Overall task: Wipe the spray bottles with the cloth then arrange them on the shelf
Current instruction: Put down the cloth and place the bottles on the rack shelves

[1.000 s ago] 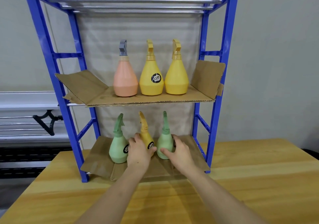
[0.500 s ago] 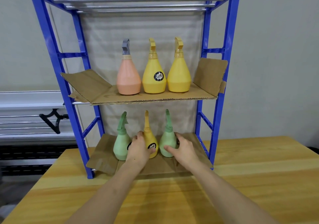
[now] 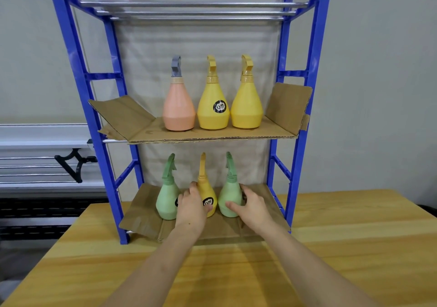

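A blue shelf rack (image 3: 305,108) stands on the wooden table (image 3: 343,247). Its bottom cardboard-lined shelf (image 3: 142,221) carries three small spray bottles in a row. My left hand (image 3: 192,206) wraps the small yellow bottle (image 3: 205,188) in the middle. My right hand (image 3: 251,206) wraps the green bottle (image 3: 230,195) to its right. Another green bottle (image 3: 166,200) stands at the left, untouched. Higher up, on the middle shelf, stand a pink bottle (image 3: 179,108) and two yellow bottles (image 3: 212,108) (image 3: 247,105). No cloth is in view.
Cardboard flaps (image 3: 287,103) stick up at both ends of the middle shelf. The top shelf is bare metal bars (image 3: 189,4) with a pale object behind. A white rail unit with a black bracket (image 3: 73,165) runs along the wall at left.
Both hands stay on the same two bottles on the bottom shelf. The yellow bottle's nozzle has turned more upright. My head has shifted, so the rack sits slightly further right in view.
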`<state>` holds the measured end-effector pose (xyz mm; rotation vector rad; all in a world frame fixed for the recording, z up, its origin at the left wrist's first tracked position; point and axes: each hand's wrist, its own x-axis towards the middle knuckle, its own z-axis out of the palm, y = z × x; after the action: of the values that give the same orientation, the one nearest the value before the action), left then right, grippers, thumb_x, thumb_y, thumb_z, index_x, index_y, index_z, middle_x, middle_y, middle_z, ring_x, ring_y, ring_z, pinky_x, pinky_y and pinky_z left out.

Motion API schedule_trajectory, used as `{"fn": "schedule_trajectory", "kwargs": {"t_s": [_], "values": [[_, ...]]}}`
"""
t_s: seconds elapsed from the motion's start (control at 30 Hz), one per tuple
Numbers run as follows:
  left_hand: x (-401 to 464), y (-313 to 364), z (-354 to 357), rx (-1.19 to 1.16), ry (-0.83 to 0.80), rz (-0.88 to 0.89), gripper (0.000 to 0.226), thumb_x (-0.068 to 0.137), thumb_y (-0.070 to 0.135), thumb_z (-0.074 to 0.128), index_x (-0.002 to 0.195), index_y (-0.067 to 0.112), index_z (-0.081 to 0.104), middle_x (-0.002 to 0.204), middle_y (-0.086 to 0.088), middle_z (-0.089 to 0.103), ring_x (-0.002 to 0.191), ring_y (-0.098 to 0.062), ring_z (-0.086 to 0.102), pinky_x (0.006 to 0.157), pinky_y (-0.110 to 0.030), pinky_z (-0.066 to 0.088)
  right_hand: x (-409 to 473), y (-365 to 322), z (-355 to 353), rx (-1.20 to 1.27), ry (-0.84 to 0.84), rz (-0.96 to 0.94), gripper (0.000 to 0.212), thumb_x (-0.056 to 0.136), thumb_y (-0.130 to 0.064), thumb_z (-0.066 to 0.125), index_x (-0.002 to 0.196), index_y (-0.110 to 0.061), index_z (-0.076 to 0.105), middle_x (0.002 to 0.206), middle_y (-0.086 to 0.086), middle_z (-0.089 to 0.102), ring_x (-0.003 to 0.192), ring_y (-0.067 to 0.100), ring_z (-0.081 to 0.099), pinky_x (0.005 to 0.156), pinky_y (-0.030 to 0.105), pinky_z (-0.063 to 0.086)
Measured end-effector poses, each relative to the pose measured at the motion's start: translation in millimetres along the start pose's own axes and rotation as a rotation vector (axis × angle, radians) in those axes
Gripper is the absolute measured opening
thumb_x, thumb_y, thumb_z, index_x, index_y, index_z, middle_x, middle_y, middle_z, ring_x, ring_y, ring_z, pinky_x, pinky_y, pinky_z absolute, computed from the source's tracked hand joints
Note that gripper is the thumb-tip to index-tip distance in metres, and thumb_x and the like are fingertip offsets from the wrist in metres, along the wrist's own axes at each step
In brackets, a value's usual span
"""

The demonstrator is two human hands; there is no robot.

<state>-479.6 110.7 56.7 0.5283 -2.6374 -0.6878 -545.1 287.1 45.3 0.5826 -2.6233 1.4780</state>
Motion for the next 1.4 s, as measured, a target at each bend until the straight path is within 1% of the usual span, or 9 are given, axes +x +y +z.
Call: {"fn": "schedule_trajectory", "kwargs": {"t_s": [0.43, 0.57, 0.63, 0.77, 0.9, 1.03, 1.13, 1.23, 1.4], "values": [[-2.4, -2.1, 3.3, -0.012, 0.065, 0.034, 0.082, 0.091, 0.032, 0.077, 0.153, 0.010, 0.028, 0.144, -0.013, 0.044, 0.131, -0.030, 0.050, 0.112, -0.038, 0.040, -1.2, 3.9, 6.1, 0.039, 0.029, 0.010, 0.076, 0.087, -0.037, 0.086, 0.153, -0.021, 0.051, 0.137, -0.002, 0.068, 0.120, 0.014, 0.063, 0.099, 0.027, 0.051], [-6.2, -1.2, 1.3, -0.099, 0.045, -0.007, 0.096, 0.087, 0.031, 0.082, 0.157, 0.009, 0.020, 0.145, -0.014, 0.040, 0.131, -0.033, 0.050, 0.109, -0.039, 0.042, -0.8, 5.7, 7.0, 0.051, 0.036, 0.021, 0.079, 0.087, -0.037, 0.086, 0.154, -0.020, 0.049, 0.139, 0.000, 0.067, 0.123, 0.016, 0.063, 0.101, 0.029, 0.052], [-11.0, -2.9, -1.2, -0.143, 0.082, 0.011, 0.081, 0.091, 0.031, 0.077, 0.152, 0.009, 0.028, 0.139, -0.013, 0.043, 0.126, -0.032, 0.053, 0.106, -0.039, 0.045, -0.9, 6.5, 8.3, 0.052, 0.036, 0.025, 0.081, 0.087, -0.038, 0.086, 0.156, -0.020, 0.047, 0.140, 0.000, 0.066, 0.126, 0.018, 0.063, 0.103, 0.032, 0.053], [-26.3, -17.4, -13.6, -0.178, 0.371, 0.176, 0.022, 0.101, 0.026, 0.059, 0.118, 0.014, 0.052, 0.109, 0.000, 0.052, 0.103, -0.021, 0.054, 0.087, -0.038, 0.052, -2.2, 8.2, 8.8, 0.052, 0.035, 0.030, 0.081, 0.089, -0.038, 0.084, 0.157, -0.020, 0.045, 0.142, 0.001, 0.065, 0.128, 0.019, 0.061, 0.103, 0.032, 0.051], [-21.6, -52.5, -26.1, -0.083, 0.538, 0.053, 0.035, 0.092, 0.016, 0.070, 0.121, 0.007, 0.052, 0.109, -0.010, 0.052, 0.102, -0.029, 0.051, 0.084, -0.041, 0.049, -3.6, 6.1, 7.2, 0.060, 0.027, 0.029, 0.078, 0.090, -0.034, 0.084, 0.156, -0.018, 0.047, 0.140, 0.001, 0.065, 0.120, 0.013, 0.060, 0.098, 0.027, 0.049], [-10.7, -78.2, -29.1, -0.209, 0.308, -0.069, 0.085, 0.086, 0.014, 0.078, 0.151, 0.007, 0.024, 0.146, -0.023, 0.033, 0.135, -0.044, 0.038, 0.108, -0.053, 0.043, -3.2, 4.2, 6.8, 0.054, 0.018, 0.027, 0.078, 0.090, -0.034, 0.084, 0.156, -0.018, 0.047, 0.141, 0.001, 0.064, 0.118, 0.011, 0.058, 0.097, 0.025, 0.048], [-4.0, -83.3, -33.5, -0.311, 0.114, -0.083, 0.101, 0.089, 0.011, 0.076, 0.161, 0.010, 0.006, 0.162, -0.020, 0.017, 0.151, -0.038, 0.023, 0.119, -0.052, 0.031, -3.3, 4.3, 7.1, 0.037, 0.008, 0.028, 0.078, 0.091, -0.035, 0.083, 0.157, -0.018, 0.045, 0.143, 0.002, 0.063, 0.128, 0.019, 0.060, 0.101, 0.029, 0.049], [-0.3, -85.8, -32.0, -0.316, 0.032, -0.058, 0.096, 0.091, 0.010, 0.072, 0.162, 0.013, 0.007, 0.162, -0.017, 0.024, 0.147, -0.033, 0.033, 0.114, -0.046, 0.038, -4.1, 5.2, 7.4, 0.025, 0.008, 0.029, 0.078, 0.091, -0.035, 0.082, 0.157, -0.018, 0.044, 0.144, 0.002, 0.063, 0.130, 0.020, 0.059, 0.100, 0.028, 0.048], [-0.4, -83.9, -30.6, -0.326, 0.047, -0.090, 0.089, 0.091, 0.016, 0.075, 0.160, 0.017, 0.019, 0.145, -0.014, 0.043, 0.119, -0.025, 0.054, 0.098, -0.039, 0.050, -2.5, 5.8, 7.2, 0.007, 0.002, 0.034, 0.079, 0.091, -0.038, 0.082, 0.157, -0.020, 0.044, 0.144, 0.001, 0.063, 0.130, 0.020, 0.060, 0.103, 0.033, 0.050]]}}
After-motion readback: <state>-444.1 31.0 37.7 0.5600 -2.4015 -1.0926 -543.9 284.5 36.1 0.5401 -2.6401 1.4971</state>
